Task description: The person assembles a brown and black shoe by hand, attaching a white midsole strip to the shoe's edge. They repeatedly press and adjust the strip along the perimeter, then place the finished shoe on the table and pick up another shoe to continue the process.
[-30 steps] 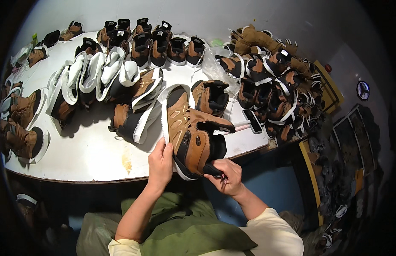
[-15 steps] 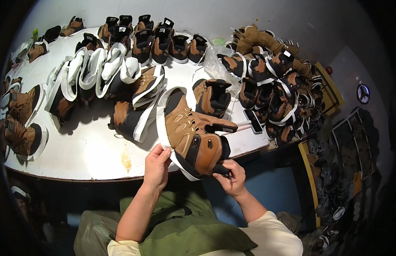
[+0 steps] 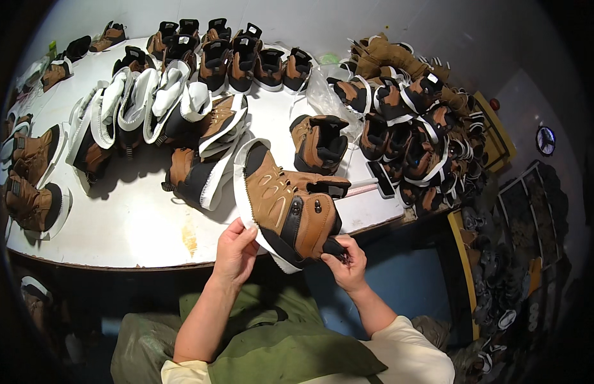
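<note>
Head view, only one: the brown-and-black boot is up between both hands, over the near edge of the white table. Left hand: thumb and fingers pinching the white sole edging around mid-length. Right hand: fingers closed on the black padded collar end at the back; a small dark bit shows in that grip, too small to identify. Key relation: from the left fingertips the upper lies just right and away, from the right fingertips left and away. Both hands are in contact; left is nearer the sole side, right nearer the opening. Orientation: boot on its side, toe pointing away and slightly left of the left fingers, heel toward the person, right of them. Long axis slants far-left to near-right, between the two grips; collar opens right, tongue beyond the right fingers.
</note>
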Demonstrator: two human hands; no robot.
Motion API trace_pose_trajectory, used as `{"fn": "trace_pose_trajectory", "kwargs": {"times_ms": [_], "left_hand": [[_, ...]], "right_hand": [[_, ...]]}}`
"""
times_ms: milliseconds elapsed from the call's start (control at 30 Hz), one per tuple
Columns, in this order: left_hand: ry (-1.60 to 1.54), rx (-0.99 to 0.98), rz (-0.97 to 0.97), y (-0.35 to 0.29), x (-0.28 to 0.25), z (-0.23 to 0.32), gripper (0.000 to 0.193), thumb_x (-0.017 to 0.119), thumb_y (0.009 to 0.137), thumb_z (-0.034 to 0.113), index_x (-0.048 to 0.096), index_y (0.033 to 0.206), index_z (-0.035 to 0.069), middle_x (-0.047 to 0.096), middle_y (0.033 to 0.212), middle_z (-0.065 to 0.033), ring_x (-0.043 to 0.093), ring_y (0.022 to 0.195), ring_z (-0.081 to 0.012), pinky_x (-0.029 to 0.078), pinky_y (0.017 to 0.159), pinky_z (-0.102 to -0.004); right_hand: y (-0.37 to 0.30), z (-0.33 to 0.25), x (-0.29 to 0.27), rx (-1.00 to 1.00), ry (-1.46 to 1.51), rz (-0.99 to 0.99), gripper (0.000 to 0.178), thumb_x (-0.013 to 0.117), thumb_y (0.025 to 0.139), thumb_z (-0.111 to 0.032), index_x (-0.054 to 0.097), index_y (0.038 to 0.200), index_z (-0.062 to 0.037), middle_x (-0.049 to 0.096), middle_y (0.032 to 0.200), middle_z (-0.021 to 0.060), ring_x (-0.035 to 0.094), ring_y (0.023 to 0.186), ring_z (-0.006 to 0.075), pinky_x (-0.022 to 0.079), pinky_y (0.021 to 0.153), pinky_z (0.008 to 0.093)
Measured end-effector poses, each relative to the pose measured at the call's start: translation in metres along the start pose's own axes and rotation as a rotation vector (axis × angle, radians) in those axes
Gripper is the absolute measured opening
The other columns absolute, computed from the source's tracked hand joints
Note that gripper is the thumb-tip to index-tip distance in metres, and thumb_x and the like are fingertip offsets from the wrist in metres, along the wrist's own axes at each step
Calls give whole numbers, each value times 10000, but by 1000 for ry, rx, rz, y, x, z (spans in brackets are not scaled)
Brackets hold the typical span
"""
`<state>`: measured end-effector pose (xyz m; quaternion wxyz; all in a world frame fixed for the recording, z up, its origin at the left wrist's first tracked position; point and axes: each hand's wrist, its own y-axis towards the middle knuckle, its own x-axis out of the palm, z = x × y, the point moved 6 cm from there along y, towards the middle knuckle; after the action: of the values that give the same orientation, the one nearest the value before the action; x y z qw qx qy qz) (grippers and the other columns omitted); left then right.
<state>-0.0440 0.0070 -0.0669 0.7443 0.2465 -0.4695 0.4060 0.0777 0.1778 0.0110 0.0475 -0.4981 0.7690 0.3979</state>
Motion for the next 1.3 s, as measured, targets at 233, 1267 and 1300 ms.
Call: {"fn": "trace_pose_trajectory", "kwargs": {"times_ms": [233,1267,1300], "left_hand": [[499,-32,104,-13,1,-8,379,606,752,-31,515,1120,-8,616,940,-53,606,846,-104,495,759,-242],[644,-239,-371,-25,-28,-29,224,694,784,22,674,1002,-24,679,914,-48,586,827,-94,474,755,-245],[570,-251,-292,-24,-30,-23,243,685,790,23,662,1027,-24,676,925,-56,592,840,-103,475,766,-249]], "right_hand": [[3,-14,5,-200,-149,-37,282,768,745,-95,565,926,-20,625,851,125,608,682,264,477,608,295],[-29,0,-8,-97,21,45,298,766,779,-145,559,951,-18,624,922,118,584,790,201,468,683,284],[-29,-1,-6,-106,17,49,299,768,778,-149,560,950,-21,626,917,118,585,777,201,468,675,284]]}}
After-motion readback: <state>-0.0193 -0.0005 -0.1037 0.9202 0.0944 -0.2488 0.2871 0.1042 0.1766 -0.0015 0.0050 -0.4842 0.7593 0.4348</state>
